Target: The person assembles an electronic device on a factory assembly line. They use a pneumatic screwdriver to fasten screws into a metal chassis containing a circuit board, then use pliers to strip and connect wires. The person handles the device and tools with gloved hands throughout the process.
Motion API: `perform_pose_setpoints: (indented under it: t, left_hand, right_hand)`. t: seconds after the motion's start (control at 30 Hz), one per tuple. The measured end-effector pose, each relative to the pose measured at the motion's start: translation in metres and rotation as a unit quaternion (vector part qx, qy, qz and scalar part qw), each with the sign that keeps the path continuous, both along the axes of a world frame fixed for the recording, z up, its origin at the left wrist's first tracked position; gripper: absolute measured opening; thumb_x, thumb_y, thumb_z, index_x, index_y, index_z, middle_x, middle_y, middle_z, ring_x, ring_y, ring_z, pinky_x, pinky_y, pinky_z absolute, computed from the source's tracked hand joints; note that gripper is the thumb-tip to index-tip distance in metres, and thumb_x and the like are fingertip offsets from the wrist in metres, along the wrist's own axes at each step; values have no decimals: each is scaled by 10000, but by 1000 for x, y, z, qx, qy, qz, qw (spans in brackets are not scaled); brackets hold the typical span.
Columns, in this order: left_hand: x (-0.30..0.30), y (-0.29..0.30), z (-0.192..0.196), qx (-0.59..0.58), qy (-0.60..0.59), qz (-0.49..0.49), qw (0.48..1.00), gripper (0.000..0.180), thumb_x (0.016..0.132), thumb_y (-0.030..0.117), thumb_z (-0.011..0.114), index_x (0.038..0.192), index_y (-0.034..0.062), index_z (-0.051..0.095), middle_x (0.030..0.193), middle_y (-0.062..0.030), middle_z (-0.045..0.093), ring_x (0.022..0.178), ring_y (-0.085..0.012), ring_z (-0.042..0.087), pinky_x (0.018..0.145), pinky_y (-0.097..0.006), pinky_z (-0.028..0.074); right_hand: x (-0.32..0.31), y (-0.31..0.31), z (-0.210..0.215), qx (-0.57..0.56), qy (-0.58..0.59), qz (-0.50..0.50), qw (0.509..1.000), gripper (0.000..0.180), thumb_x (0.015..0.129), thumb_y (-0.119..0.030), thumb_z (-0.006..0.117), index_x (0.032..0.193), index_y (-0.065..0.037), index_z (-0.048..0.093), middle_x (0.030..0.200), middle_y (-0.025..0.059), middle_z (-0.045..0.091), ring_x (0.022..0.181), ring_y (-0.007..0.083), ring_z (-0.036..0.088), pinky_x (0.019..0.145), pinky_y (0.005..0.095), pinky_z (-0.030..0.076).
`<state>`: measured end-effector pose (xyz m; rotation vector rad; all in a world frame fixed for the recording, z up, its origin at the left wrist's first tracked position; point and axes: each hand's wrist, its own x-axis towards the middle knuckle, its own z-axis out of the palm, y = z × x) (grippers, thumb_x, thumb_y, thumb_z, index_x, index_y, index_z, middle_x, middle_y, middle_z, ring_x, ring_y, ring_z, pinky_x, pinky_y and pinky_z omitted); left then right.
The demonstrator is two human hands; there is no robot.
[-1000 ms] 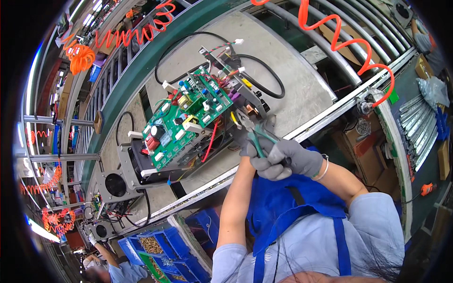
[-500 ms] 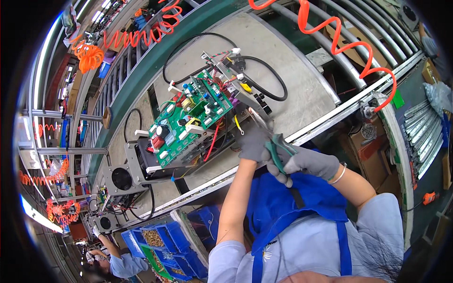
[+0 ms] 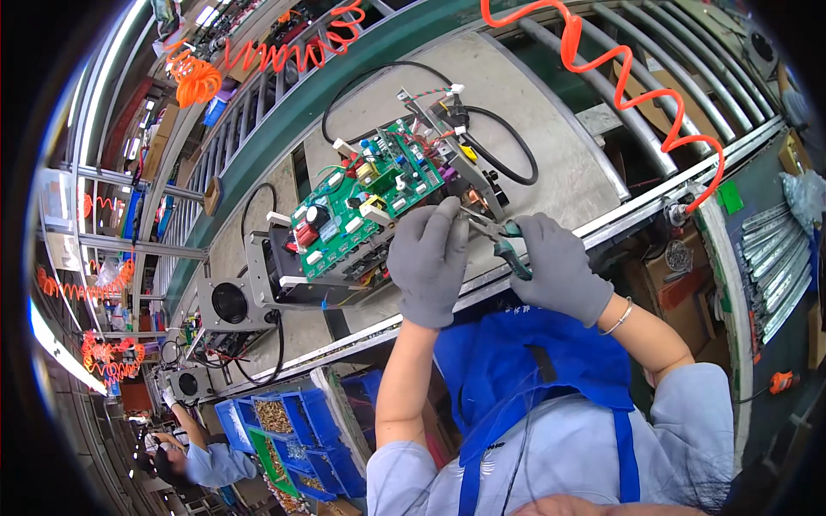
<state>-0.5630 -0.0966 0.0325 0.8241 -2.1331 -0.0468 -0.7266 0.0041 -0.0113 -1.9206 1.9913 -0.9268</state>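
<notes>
My right hand (image 3: 557, 268), in a grey glove, grips pliers (image 3: 509, 249) with dark green handles. Their metal jaws point left toward the fingertips of my left hand (image 3: 430, 262). That hand, also gloved in grey, is closed with thumb and fingers pressed together at the near right corner of an electronic unit; what it pinches is hidden. The unit carries a green circuit board (image 3: 366, 202) crowded with components. A metal end panel (image 3: 456, 163) with wires and a yellow part (image 3: 468, 153) stands at its right end.
A black cable (image 3: 516, 142) loops behind the unit on the metal worktop (image 3: 568, 155). Another unit with a round fan opening (image 3: 228, 301) sits to the left. Blue bins of small parts (image 3: 297, 417) stand lower left, near another person (image 3: 211, 460). An orange coiled hose (image 3: 632, 90) hangs at upper right.
My hands have come apart from their overlap. The left has moved left to the unit's corner, closed fingertips up; the right now holds the pliers pointing at it. The whole view has shifted slightly.
</notes>
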Motion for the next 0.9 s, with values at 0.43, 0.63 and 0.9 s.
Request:
perform_pose_setpoints:
  t: [0.43,0.63,0.9]
  left_hand:
    - [-9,-19,28,74,11,12,997,120,789,191,733,765,81,692,690,-90,635,604,-228,619,563,-335,473]
    - [-22,-28,20,60,-31,20,998,194,742,258,644,659,83,627,667,-114,600,655,-299,634,583,-424,491]
    - [-8,-15,26,120,-50,86,988,189,718,273,661,666,93,636,668,-93,604,659,-302,645,599,-439,502]
  right_hand:
    - [9,-13,-14,-81,-30,0,996,567,693,-243,747,1161,-53,491,990,168,536,913,361,577,732,469,478]
    - [15,-9,-15,-83,-164,-3,983,513,741,-47,674,1222,-15,497,1018,156,579,905,317,626,809,389,498]
    - [29,-3,-23,-77,-193,-2,978,472,805,-35,631,1248,15,476,984,117,572,855,216,569,828,343,463]
